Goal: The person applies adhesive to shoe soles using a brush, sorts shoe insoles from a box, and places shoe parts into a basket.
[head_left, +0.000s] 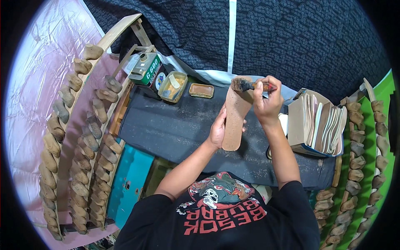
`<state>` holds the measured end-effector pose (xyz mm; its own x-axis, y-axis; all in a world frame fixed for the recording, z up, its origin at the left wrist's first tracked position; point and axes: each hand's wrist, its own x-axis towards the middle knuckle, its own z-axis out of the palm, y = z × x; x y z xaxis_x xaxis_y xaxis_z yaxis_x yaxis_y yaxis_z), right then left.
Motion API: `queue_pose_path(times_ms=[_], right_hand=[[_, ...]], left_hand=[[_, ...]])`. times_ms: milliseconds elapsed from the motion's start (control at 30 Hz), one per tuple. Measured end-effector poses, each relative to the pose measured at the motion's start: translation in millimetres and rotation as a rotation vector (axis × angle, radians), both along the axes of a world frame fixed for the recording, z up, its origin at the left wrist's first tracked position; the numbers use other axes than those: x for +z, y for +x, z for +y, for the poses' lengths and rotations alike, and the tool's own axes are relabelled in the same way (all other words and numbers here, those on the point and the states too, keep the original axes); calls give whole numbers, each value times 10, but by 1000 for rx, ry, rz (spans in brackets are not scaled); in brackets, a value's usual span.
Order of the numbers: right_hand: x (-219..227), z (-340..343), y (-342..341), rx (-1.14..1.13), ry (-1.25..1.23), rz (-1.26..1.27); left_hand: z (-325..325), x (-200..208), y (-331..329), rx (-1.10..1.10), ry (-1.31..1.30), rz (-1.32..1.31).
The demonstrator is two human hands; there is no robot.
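Note:
My left hand [218,129] grips a tan-brown shoe insole [234,125] by its lower side edge, holding it up over the dark-covered table [166,125]. The thumb lies along the edge, and fingertips show past the far side. In my right hand [268,102] is a brush [241,85] with dark, stained bristles, pinched by its short handle. Its bristles lie against the wide top end of the insole. The insole's upper part looks darker than its lower end.
Left on the table stand a green-and-white metal can [146,68], a plastic tub [170,95] with a pale scraper-like piece, and a small shallow tray [201,90]. A box [296,133] of upright insoles is at right. Racks of wooden shoe lasts [52,143] flank both sides.

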<state>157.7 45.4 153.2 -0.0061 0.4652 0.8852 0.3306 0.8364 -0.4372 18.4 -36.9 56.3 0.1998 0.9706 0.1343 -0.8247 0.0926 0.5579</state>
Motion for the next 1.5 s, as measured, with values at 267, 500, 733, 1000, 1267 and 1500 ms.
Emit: queue_pose_path(times_ms=[267,500,733,1000,1267,1500], right_hand=[[86,-149,-63,-13,-40,-56],[-220,-627,-82,142,-145,-98],[-297,-860,-26,207,-215,-118],[-231,-706,-99,158,-208,-52],[-217,-902,51,182,-276,-171],[10,-481,64,52,-256,-165]], left_hand=[[107,-61,-83,-62,-13,4],[226,209,-106,160,-221,-139],[360,-8,-409,54,-47,-66],[266,73,-189,153,-208,-86],[314,-39,-401,140,-111,-133],[217,-160,-161,43,-152,-230]])
